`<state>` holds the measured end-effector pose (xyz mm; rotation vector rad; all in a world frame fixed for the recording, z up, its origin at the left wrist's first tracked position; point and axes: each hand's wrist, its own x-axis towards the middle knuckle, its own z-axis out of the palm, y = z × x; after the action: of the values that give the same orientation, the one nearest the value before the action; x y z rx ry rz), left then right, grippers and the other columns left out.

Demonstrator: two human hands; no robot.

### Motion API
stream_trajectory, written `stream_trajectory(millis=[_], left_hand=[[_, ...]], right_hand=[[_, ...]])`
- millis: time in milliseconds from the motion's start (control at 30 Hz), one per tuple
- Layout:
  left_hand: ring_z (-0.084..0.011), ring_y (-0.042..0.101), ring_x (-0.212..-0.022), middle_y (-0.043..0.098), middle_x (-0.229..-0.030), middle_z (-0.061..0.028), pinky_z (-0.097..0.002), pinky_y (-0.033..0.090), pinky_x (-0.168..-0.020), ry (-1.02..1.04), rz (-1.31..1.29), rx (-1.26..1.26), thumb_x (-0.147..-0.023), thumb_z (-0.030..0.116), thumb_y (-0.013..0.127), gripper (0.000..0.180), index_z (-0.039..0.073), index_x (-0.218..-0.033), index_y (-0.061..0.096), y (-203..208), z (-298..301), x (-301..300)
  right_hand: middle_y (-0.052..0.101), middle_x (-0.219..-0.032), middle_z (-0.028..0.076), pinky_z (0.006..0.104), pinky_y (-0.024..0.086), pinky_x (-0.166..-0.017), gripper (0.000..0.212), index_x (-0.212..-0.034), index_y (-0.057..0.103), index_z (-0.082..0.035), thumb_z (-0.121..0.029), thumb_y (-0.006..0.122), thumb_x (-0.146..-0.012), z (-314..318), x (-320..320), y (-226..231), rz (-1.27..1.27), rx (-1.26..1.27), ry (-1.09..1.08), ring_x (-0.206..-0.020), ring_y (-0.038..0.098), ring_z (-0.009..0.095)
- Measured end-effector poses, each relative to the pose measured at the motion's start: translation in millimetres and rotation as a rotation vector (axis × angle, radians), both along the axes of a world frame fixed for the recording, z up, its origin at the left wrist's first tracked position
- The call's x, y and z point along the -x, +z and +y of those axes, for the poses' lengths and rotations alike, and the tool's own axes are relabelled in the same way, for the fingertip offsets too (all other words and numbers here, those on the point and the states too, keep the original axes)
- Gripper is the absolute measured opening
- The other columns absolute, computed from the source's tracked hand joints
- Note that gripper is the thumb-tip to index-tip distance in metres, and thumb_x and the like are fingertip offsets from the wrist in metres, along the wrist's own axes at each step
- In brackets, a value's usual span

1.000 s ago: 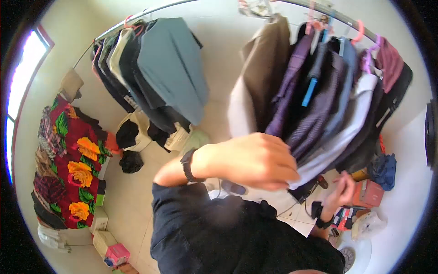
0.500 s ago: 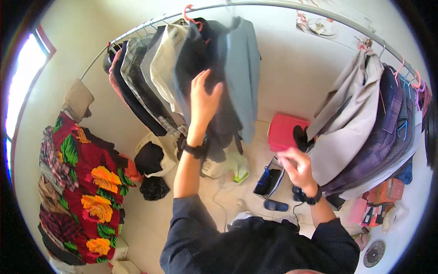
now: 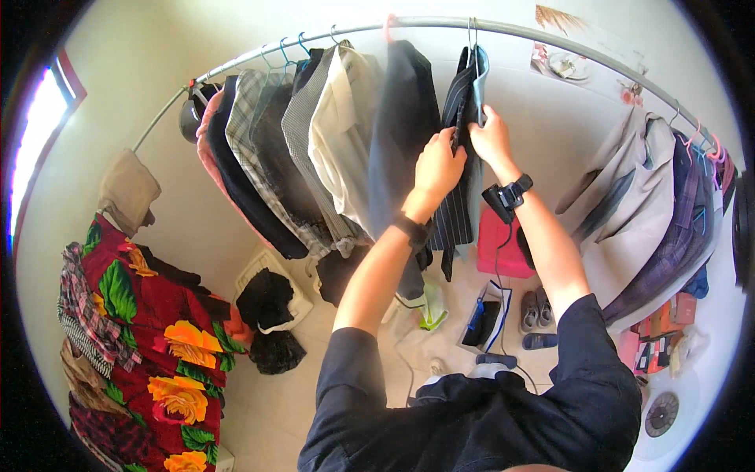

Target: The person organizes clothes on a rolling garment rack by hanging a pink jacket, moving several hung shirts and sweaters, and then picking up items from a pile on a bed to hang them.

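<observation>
Fingers [image 3: 445,141]: left hand [image 3: 437,167] clamped on pinstriped garment [image 3: 454,224]; right hand [image 3: 494,141], grip unclear; box [image 3: 644,354] markings unreadable.

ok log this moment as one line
left hand: on dark pinstriped garment | right hand: at blue-grey garment beside it | both hanging from metal rail

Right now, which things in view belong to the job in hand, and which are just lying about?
In the job:
- left hand and right hand, both at the hanging garments
- dark pinstriped garment
- light-blue garment beside it
- metal clothes rail

Lying about:
- black plastic bag
- pinkish-red box
- grey shoes
- dark slipper
</observation>
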<state>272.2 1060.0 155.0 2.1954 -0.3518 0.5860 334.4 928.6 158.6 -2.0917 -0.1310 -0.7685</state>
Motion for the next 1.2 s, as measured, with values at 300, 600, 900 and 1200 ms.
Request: stream_trajectory(millis=[300,600,900,1200], left_hand=[[-0.0426,0.06,-0.091,0.06,-0.105,-0.0262,-0.048,0.049,-0.079,-0.003,-0.138,-0.086,-0.094,0.022,0.048,0.037,-0.005,-0.118,0.049,-0.2,-23.4,-26.8],[-0.0451,0.06,-0.089,0.062,-0.096,-0.03,-0.0496,0.049,-0.078,-0.047,-0.011,-0.104,-0.096,0.023,0.044,0.038,-0.007,-0.12,0.047,9.9,-41.8,-19.5],[-0.0374,0.049,-0.118,0.047,-0.131,-0.0225,-0.0393,0.041,-0.1,-0.006,-0.29,-0.035,-0.087,0.021,0.061,0.052,-0.003,-0.131,0.044,-7.1,-37.1,6.8],[-0.0349,0.033,-0.135,0.041,-0.141,-0.0145,-0.0488,0.029,-0.11,-0.484,-0.107,-0.277,-0.069,0.02,0.079,0.075,0.006,-0.134,0.045,-65.6,-19.5,105.1]], right_hand=[[0.061,-0.102,0.03,0.0455,0.047,-0.084,0.028,-0.109,0.056,0.009,-0.01,0.052,-0.088,-44.2,5.3,20.8,-0.065,0.002,-0.216,-0.099,0.059,0.043],[0.061,-0.087,0.029,0.0489,0.047,-0.075,0.017,-0.095,0.057,0.004,-0.01,0.052,-0.086,-126.4,9.8,54.5,-0.143,0.101,-0.221,-0.088,0.061,0.043],[0.057,-0.066,0.022,0.0417,0.043,-0.054,0.014,-0.095,0.057,0.002,-0.008,0.05,-0.088,-187.8,38.4,-31.1,0.198,0.078,0.077,-0.057,0.056,0.029],[0.046,-0.066,0.012,0.0318,0.039,-0.058,0.011,-0.082,0.052,0.002,-0.009,0.056,-0.083,-276.3,277.9,-4.4,0.797,0.235,0.359,-0.06,0.043,0.017]])
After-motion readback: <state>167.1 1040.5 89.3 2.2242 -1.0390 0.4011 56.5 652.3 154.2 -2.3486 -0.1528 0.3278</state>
